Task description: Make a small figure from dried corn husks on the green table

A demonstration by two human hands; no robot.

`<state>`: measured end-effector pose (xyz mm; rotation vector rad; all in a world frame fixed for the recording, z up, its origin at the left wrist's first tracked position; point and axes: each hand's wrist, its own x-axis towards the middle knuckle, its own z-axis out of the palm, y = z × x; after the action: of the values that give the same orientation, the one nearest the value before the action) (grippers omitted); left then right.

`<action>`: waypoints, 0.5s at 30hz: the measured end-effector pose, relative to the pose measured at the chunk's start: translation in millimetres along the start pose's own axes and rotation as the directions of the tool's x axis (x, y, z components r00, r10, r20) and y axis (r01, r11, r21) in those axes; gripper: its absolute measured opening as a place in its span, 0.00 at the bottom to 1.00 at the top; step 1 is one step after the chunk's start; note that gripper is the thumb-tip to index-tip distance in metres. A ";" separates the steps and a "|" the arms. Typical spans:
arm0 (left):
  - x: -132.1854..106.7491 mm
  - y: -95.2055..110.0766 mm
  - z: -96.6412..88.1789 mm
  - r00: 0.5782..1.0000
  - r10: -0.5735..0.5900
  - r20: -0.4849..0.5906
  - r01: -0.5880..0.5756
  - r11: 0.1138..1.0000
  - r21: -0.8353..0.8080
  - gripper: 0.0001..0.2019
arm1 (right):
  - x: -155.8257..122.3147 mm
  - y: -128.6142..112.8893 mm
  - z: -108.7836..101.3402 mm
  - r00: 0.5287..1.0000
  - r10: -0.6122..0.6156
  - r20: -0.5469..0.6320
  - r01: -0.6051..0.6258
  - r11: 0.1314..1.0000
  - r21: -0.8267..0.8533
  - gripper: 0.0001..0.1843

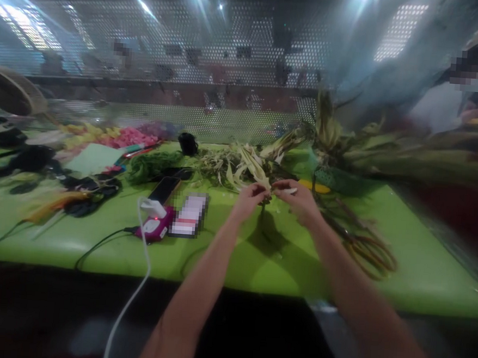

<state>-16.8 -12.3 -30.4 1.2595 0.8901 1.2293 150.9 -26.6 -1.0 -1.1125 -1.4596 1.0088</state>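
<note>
Over the green-covered table [225, 254], my left hand [249, 199] and my right hand [298, 202] nearly meet. The fingers of my left hand pinch a small dark stem-like piece; its kind is too blurred to tell. Between finger and thumb of my right hand is a small whitish strip [289, 190], close to my left fingertips. Just beyond both hands lies a heap of pale dried husk-like leaves [253, 166]. Scissors [370, 255] with large yellowish-brown handles rest to the right of my right forearm.
On the left are a purple power socket [156, 228] with cables, two phones [189, 214] [165, 190], and an orange glue gun [55, 205]. Green fibre [152, 165] and pink and yellow pieces [135, 137] lie behind. A perforated screen [210, 122] borders the table. Another person [443, 106] is at far right.
</note>
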 end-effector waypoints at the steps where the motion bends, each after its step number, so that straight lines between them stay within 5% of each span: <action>1: -0.3 -1.1 0.6 1.000 0.015 0.013 -0.015 1.000 0.018 0.09 | -0.3 0.4 0.3 1.000 -0.003 -0.004 0.003 0.999 0.034 0.23; 7: -2.5 -8.3 0.9 0.980 0.188 0.070 -0.200 0.922 0.333 0.05 | -1.6 0.5 0.6 0.999 -0.024 -0.024 0.023 1.000 -0.015 0.19; 15: -4.9 -7.7 8.6 0.975 0.204 0.089 -0.221 0.931 0.289 0.07 | -2.4 -3.2 0.1 0.992 -0.098 -0.084 0.086 0.986 -0.142 0.15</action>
<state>-8.0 -18.0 -37.4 1.6607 0.9402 1.2511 150.5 -29.6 1.6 -1.1633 -1.5110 0.7926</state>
